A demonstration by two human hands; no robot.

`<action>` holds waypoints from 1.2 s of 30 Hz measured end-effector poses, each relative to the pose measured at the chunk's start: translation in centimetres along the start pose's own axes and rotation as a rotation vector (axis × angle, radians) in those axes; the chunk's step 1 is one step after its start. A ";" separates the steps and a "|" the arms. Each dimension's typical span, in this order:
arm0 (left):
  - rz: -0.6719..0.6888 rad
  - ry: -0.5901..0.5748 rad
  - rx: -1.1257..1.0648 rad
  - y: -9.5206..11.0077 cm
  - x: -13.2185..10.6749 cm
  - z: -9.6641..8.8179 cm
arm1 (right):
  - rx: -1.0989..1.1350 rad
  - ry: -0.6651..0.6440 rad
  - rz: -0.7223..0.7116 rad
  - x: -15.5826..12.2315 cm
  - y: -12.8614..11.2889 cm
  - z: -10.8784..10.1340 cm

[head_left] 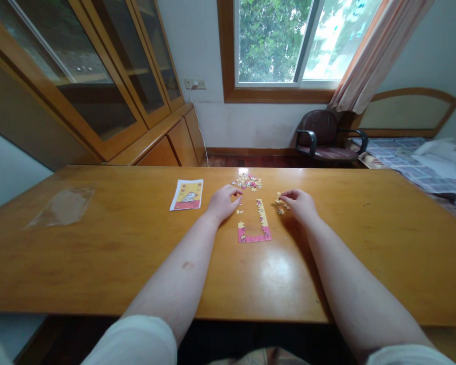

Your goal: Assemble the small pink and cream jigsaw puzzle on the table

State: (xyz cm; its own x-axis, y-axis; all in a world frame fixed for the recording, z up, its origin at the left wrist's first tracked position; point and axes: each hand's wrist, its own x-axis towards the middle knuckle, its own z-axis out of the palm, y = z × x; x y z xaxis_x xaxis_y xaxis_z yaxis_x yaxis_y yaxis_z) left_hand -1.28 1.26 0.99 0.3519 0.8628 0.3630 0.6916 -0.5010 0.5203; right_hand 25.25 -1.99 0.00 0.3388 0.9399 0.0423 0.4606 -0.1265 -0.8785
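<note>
A partly joined jigsaw puzzle [254, 238] lies on the table, its pink bottom edge and yellow right side forming a frame. My left hand [224, 203] is at its upper left, thumb and fingers curled together; what they hold, if anything, is too small to make out. A loose yellow puzzle piece [240, 212] lies just below those fingertips. To the right of the frame, my right hand [302, 205] pinches at a yellow puzzle piece [278, 195]. A few more loose pieces [280, 211] lie beside and under its fingers.
A heap of puzzle pieces [247, 180] sits near the table's far edge. Left of my left hand lies a picture card [187, 194] with a white animal. A clear plastic bag [63, 207] rests at the far left of the wooden table [99, 268]. Beyond stands an armchair [319, 134].
</note>
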 end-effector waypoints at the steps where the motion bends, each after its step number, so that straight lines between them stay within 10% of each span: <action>1: 0.054 -0.002 -0.007 0.2 -0.1 0.1 | 0.116 -0.057 -0.002 -0.4 -0.4 0.6; 7: 0.289 -0.047 0.028 1.2 -0.4 0.6 | 0.376 -0.240 -0.034 -2.8 -1.9 3.5; 24: 0.306 -0.119 0.001 1.3 -0.5 0.7 | 0.370 -0.257 -0.020 -3.9 -2.2 5.1; 36: 0.027 -0.202 0.054 0.2 -0.3 -0.8 | 0.007 -0.160 -0.211 -3.7 -1.7 3.9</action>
State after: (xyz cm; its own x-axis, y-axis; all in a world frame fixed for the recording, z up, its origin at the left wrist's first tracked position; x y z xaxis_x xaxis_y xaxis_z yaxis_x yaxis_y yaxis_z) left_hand -1.77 0.87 1.57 0.4863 0.8479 0.2112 0.7110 -0.5245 0.4684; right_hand 20.02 -4.07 -0.52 0.1014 0.9836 0.1492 0.5017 0.0790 -0.8614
